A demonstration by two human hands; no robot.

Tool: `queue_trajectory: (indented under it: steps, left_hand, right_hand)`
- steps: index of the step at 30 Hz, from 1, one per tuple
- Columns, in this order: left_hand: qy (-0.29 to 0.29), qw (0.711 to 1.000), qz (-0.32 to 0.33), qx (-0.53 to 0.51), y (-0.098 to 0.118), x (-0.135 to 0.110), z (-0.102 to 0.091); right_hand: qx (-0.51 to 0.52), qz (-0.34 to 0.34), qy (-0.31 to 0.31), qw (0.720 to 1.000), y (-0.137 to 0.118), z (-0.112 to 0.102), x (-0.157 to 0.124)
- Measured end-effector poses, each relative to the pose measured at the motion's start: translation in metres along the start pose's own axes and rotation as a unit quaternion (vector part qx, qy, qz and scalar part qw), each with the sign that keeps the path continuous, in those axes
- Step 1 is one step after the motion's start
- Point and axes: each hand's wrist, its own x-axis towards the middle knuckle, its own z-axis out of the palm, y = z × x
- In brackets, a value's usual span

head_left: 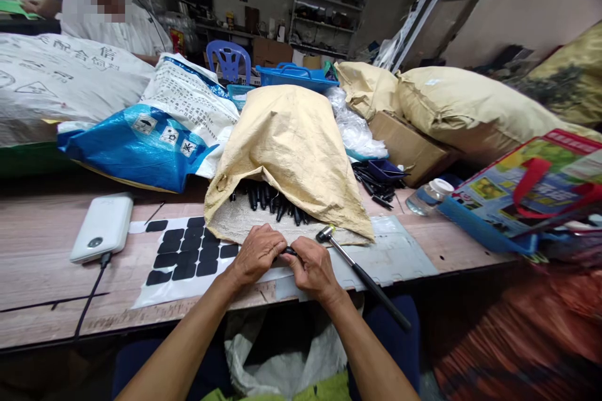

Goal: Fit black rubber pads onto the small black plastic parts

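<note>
My left hand (pixel 259 251) and my right hand (pixel 310 266) meet at the table's front edge, both closed on one short black pen-shaped piece (pixel 288 251). Fingers cover most of it, so its exact kind is unclear. Just beyond them gapes the mouth of a tan woven sack (pixel 296 131), where several black pen-shaped pieces (pixel 277 201) lie. To the right of my right hand rests a hammer (pixel 360 272), its head on the sack's edge and its black handle sticking out past the table. A white sheet with black rounded-square stickers (pixel 188 250) lies to the left.
A white power bank (pixel 103 228) with a cable sits at the left. Printed sacks (pixel 188 112) stand behind it. More black pieces (pixel 374 184), a clear jar (pixel 429 196) and a blue tray (pixel 484 225) are at the right. Below my hands is an open white sack (pixel 239 351). Another person sits far left.
</note>
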Motion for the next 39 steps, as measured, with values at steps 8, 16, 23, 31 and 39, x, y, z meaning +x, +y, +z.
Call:
queue_trajectory:
  steps: [8,16,23,31,39]
  left_hand:
    - [0.007,1.000,-0.024,-0.014,-0.003,-0.001,0.000]
    - [0.000,0.999,-0.033,0.003,-0.005,0.000,0.003]
    - [-0.010,0.999,-0.042,0.015,-0.006,0.002,0.003]
    - [-0.014,0.998,-0.043,0.051,-0.002,0.003,0.002]
    - [-0.021,0.999,-0.033,0.003,-0.004,0.001,-0.002]
  right_hand:
    - [0.000,0.036,-0.019,0.999,-0.005,-0.002,0.001]
    - [-0.007,0.051,-0.014,0.999,-0.005,0.000,0.000]
    - [0.005,0.030,-0.028,0.999,0.003,0.004,0.001]
    - [-0.002,0.016,-0.033,0.999,0.008,0.004,0.003]
    - [0.031,0.019,-0.077,0.996,0.003,-0.002,0.003]
